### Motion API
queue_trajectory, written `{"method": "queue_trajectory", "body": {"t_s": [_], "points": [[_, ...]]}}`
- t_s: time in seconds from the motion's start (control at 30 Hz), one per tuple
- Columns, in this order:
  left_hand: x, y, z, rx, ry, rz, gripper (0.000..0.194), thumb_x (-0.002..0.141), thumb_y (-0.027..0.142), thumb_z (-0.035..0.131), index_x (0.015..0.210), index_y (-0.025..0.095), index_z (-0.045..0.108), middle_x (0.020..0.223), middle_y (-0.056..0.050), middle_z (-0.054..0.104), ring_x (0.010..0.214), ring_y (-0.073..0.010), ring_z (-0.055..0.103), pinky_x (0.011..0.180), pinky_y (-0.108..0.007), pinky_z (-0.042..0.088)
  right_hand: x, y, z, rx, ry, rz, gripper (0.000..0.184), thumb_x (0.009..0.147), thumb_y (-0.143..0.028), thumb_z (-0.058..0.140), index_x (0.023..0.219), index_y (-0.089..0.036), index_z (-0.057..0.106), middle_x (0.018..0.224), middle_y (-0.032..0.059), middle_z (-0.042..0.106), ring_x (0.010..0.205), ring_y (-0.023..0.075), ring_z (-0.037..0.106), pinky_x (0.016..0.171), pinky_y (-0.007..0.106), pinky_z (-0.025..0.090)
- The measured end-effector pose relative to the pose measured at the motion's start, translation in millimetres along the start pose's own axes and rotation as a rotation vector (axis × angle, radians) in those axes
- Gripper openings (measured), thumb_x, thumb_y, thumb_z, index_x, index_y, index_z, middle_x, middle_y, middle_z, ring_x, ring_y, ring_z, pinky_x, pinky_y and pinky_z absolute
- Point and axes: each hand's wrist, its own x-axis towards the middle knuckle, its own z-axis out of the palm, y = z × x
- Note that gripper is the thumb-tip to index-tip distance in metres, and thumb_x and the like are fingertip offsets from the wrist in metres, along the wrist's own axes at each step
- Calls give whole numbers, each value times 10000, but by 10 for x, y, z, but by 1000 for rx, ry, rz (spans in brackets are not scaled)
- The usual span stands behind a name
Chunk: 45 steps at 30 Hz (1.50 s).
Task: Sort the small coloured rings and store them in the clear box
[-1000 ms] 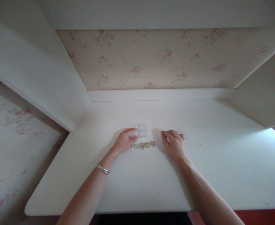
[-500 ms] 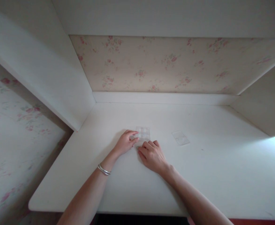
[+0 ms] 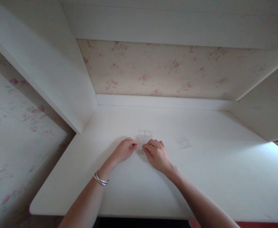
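Note:
A small clear plastic box (image 3: 145, 133), divided by faint inner lines, lies on the white desk just beyond my fingers. My left hand (image 3: 126, 150), with silver bangles at its wrist, is closed in a pinch to the near left of the box. Opposite it, my right hand (image 3: 156, 154) has its thumb and fingers pressed together, its knuckles overlapping the box's near right corner. Whatever sits in either pinch is too small to make out. Between and below the fingertips, a tiny pale round thing (image 3: 141, 152) rests on the desk.
A flat clear plastic piece (image 3: 182, 141), like a lid, lies on the desk (image 3: 224, 177) to the right. White panels rise at the left and right, with an overhanging panel (image 3: 176, 25) above. Floral wallpaper (image 3: 157, 69) covers the back.
Both hands have drawn back toward me from the box, and my left fingers, earlier at its left edge, have closed into a pinch. The tiny round thing now shows between the hands.

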Motion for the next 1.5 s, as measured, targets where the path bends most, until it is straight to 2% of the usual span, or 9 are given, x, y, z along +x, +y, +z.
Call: {"method": "queue_trajectory", "body": {"t_s": [0.2,0.33,0.53,0.7,0.9,1.13,1.27,1.37,1.5], "points": [[-94,93,11,68,-96,66,176,834,286,534,855,208,690,842,-18,627,745,-131,576,714,-229,442,306,242,0,-26,63,128,199,911,-277,495,878,-245,689,854,21,617,824,146,547,736,282,285],[-117,69,58,132,-107,74,159,799,305,598,898,234,700,955,-15,632,774,-133,601,744,-233,450,483,319,35,-62,37,134,212,909,-270,483,893,-244,693,873,26,622,845,148,556,737,284,293],[-132,60,66,183,-113,62,162,804,314,592,903,266,711,961,-10,637,773,-152,612,753,-258,450,588,355,103,-128,9,126,230,908,-253,472,883,-244,700,868,31,623,832,151,560,738,295,303],[-137,84,61,190,-111,69,154,820,301,569,867,266,711,937,-3,633,750,-143,603,719,-254,440,499,457,107,31,150,172,239,902,-299,478,881,-239,709,819,19,618,777,135,568,721,275,354],[-99,40,74,144,-118,55,162,827,315,557,846,260,709,919,-2,627,739,-135,591,693,-246,430,187,572,54,247,333,283,278,878,-373,497,837,-207,716,755,16,599,644,125,539,625,257,395],[36,-32,29,-161,-98,-57,208,796,362,588,814,188,701,822,-22,591,734,-139,567,678,-241,449,-63,604,80,363,329,328,297,888,-384,478,848,-192,701,751,31,587,661,136,532,556,245,397],[53,-1,-12,-251,-78,-112,248,798,386,583,826,168,698,823,-28,594,733,-140,551,674,-244,438,-127,507,92,306,273,250,267,909,-345,468,886,-206,694,785,29,602,693,130,541,641,260,389],[63,41,-14,-270,9,-163,289,798,424,579,841,164,697,821,-32,610,735,-144,547,670,-249,427,-182,361,109,195,183,108,260,928,-292,447,880,-210,689,783,29,607,737,131,540,720,283,346],[160,93,34,-263,139,-209,327,790,463,573,855,164,687,782,-20,614,719,-145,542,653,-248,427,-213,148,136,59,44,-75,242,925,-248,446,851,-207,673,774,28,596,747,133,517,723,303,286]]}}
